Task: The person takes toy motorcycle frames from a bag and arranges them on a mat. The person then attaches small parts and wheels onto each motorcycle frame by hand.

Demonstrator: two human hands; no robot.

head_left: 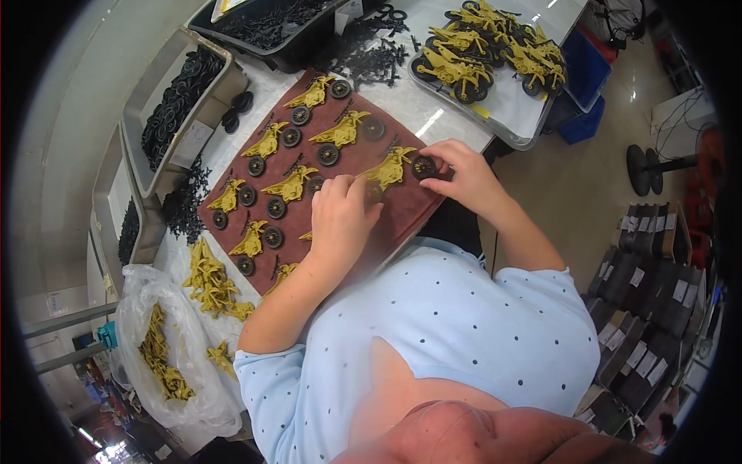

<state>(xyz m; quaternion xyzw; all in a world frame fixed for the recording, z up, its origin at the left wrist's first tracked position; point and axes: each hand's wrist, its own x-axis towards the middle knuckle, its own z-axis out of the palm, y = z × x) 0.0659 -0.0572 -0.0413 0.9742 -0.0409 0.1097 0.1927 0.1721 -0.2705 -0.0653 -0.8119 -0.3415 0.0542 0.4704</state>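
A dark red mat (410, 205) carries rows of yellow toy motorcycle bodies (290, 184), each with black wheels beside it. My right hand (471, 182) pinches a black toy wheel (423, 167) between thumb and fingers at the mat's right side. Just left of that wheel lies one yellow motorcycle body (388, 166). My left hand (340, 213) is closed low over the mat at that body's lower left. Its fingertips point down, and what they hold, if anything, is hidden.
A tray (516, 139) of assembled yellow motorcycles stands at the far right. Bins of black rings (182, 100) and small black parts (270, 27) line the far left. Yellow parts (210, 282) lie on the table beside a clear plastic bag (205, 387) of more.
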